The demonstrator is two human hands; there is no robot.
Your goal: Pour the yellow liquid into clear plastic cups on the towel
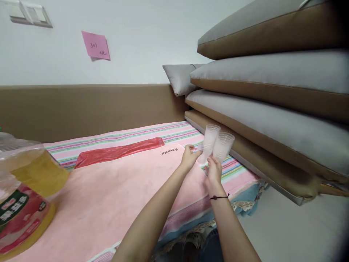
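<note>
Item 1, left hand (189, 158): I am watching it pinching the base of the left cup (210, 140), thumb and fingers closed narrowly on it.

Item 2, right hand (214, 173): it is gripping the right cup (223, 145) from below, fingers wrapping its foot. A bracelet (219, 197) is circling the wrist.

Item 3, the cups: both are clear plastic, with mouths tilting up and away from me. They are sitting side by side, but I cannot tell whether they are touching. They are being held above the far right corner of the sheet (122, 138), just in front of the cushions (272, 109).

Item 4, towel (122, 196): pink, it is lying over the striped sheet. A red bag (120, 151) is stretching along its far edge.

Item 5, bottle (24, 193): holding yellow oil, it is standing on the towel at near left, partly cut off by the frame.

Item 6, cushions: four are lying stacked at right, with a pillow (180, 78) leaning behind them against the wall.

Item 7, note (96, 45): pink, it is sticking to the wall, well left of the pillow.
</note>
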